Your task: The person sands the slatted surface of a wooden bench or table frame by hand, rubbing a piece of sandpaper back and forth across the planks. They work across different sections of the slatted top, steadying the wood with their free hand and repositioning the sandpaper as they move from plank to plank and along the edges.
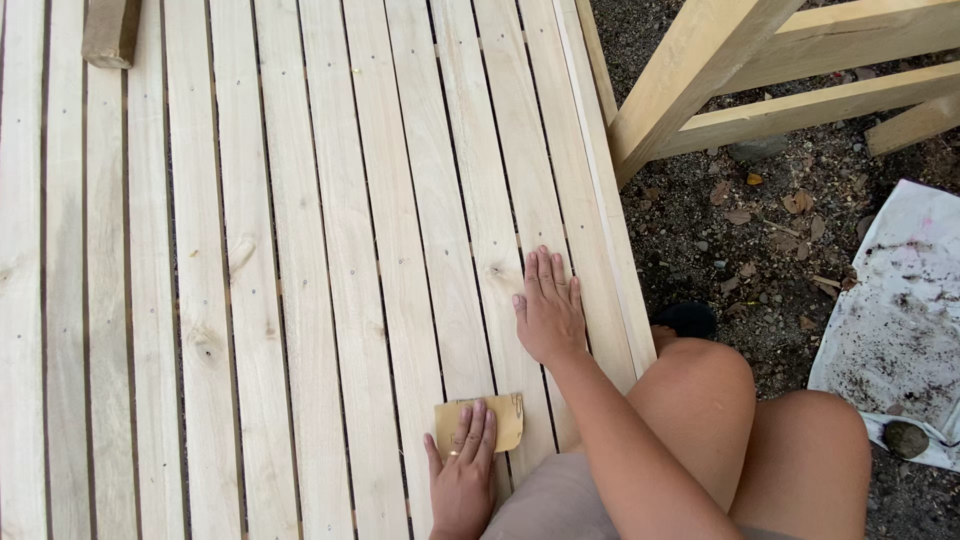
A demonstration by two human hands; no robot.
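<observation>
My left hand point(462, 478) lies palm down on a small tan piece of sandpaper point(505, 420) and presses it onto a pale wooden slat near the bottom of the view. There is a ring on one of its fingers. My right hand point(548, 310) rests flat with its fingers together on another slat of the slatted wooden panel point(300, 250), close to the panel's right edge. It holds nothing. My bare knees point(740, 430) are just right of the panel.
A small wooden block point(110, 30) sits on the slats at the top left. A pale timber frame point(750, 70) stands at the upper right over dirt ground with dry leaves. A dirty white sheet point(900, 300) and a stone point(905, 438) lie at the right.
</observation>
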